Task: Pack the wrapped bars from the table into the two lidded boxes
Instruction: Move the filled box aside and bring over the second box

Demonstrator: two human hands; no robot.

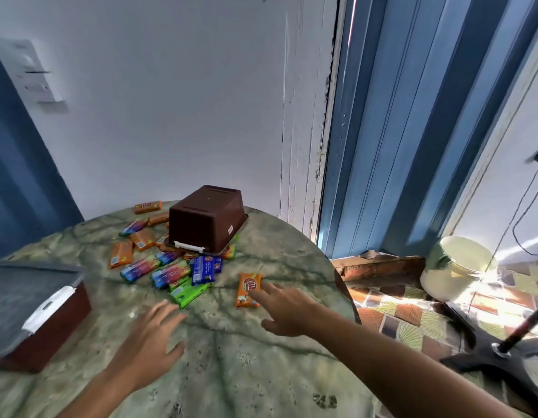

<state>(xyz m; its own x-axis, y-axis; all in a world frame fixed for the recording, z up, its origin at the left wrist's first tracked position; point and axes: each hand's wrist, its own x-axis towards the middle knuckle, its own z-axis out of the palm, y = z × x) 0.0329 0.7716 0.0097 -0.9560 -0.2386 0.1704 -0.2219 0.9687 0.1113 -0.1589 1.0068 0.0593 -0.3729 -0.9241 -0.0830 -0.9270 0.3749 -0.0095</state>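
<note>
Fingertip (257, 294) touching orange bar (248, 289), label unreadable

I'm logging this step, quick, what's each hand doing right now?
Left hand: open, fingers spread over the table, holding nothing.
Right hand: open, straight fingertips touching the lone orange bar, not gripping it.

On the round table (231, 372), an upside-down box (206, 220) sits at the far side, resting partly on the heap of wrapped bars (168, 268), which spreads to its left and in front. One single bar (249, 289) lies apart, to the right of the heap, w/ the right hand (284, 309) touching its near edge. The left hand (150, 342) is over the table nearer to the person. A lidded box (29, 309) stands at the left edge.
</note>
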